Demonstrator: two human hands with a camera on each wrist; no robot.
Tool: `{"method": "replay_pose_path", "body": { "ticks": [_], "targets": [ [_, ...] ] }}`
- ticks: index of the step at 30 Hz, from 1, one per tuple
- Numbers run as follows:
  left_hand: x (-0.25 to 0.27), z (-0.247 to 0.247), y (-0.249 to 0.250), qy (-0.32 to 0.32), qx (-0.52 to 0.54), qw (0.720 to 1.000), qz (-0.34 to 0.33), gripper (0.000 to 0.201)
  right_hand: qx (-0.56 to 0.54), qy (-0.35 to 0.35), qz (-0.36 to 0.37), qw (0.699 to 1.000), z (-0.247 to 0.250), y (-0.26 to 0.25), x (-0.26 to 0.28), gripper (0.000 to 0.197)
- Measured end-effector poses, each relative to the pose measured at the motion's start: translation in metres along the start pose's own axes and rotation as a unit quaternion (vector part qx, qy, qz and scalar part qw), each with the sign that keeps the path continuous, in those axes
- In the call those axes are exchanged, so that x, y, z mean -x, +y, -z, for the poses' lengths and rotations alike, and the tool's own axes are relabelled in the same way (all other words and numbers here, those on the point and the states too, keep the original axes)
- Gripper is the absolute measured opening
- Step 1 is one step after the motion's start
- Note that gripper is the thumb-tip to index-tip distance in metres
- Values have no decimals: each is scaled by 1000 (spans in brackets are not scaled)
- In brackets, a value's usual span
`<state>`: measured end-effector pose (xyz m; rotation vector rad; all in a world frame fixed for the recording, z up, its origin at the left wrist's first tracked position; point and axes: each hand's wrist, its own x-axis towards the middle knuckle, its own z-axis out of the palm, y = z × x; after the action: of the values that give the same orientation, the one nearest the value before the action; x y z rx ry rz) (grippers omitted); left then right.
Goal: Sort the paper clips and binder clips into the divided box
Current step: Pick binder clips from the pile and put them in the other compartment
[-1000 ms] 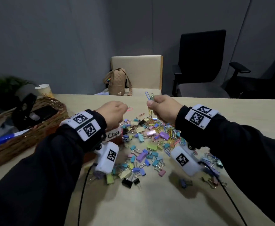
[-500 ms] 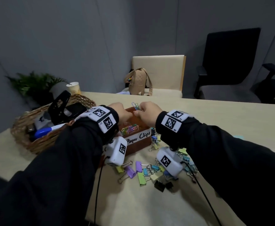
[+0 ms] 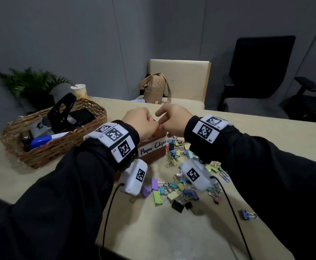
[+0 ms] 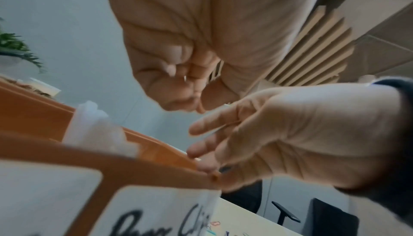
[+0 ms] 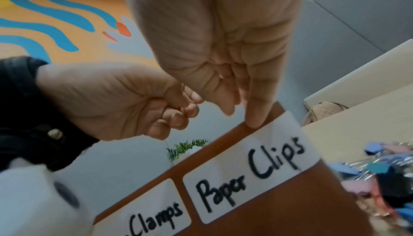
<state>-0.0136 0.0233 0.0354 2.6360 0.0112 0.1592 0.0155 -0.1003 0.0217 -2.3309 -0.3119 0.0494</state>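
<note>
The brown divided box [image 3: 153, 158] [image 4: 134, 165] [image 5: 312, 204], labelled "Paper Clips" and "Clamps", stands on the table. Both hands hover just above it. My left hand [image 3: 144, 122] [image 4: 183, 81] [image 5: 176, 114] has curled fingers that pinch a thin wire paper clip [image 5: 166, 142] hanging below them. My right hand [image 3: 170, 119] [image 4: 212, 139] [image 5: 241, 109] holds nothing; its fingers are straight and point down, and one fingertip [image 5: 253, 123] touches the box rim. A loose pile of coloured binder clips [image 3: 176, 188] [image 5: 391, 169] lies right of and in front of the box. The box's inside is hidden.
A wicker basket [image 3: 59, 149] with a black hole punch and a blue marker sits left of the box. Behind it stand a paper cup [image 3: 79, 91] and a plant [image 3: 31, 83]. A tan bag [image 3: 155, 89] rests on a beige chair. One blue binder clip [image 3: 247, 214] lies apart.
Both hands moved left from above the clip pile to above the box. The right hand, which held paper clips, has straightened its fingers and now holds none.
</note>
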Motion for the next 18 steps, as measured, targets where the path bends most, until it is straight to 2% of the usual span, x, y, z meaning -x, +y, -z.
{"method": "replay_pose_path", "body": {
  "ticks": [3, 9, 13, 18],
  "targets": [
    [1, -16, 10, -33, -4, 999, -39, 14, 10, 15, -22, 1000, 25, 23, 12, 27],
    [-1, -56, 40, -107, 12, 988, -115, 13, 174, 4, -88, 981, 72, 83, 36, 16],
    [1, -83, 62, -141, -22, 977, -160, 9, 281, -57, -139, 948, 91, 116, 56, 14],
    [3, -109, 87, -197, -49, 955, -215, 15, 369, -121, -145, 910, 101, 144, 79, 21]
  ]
}}
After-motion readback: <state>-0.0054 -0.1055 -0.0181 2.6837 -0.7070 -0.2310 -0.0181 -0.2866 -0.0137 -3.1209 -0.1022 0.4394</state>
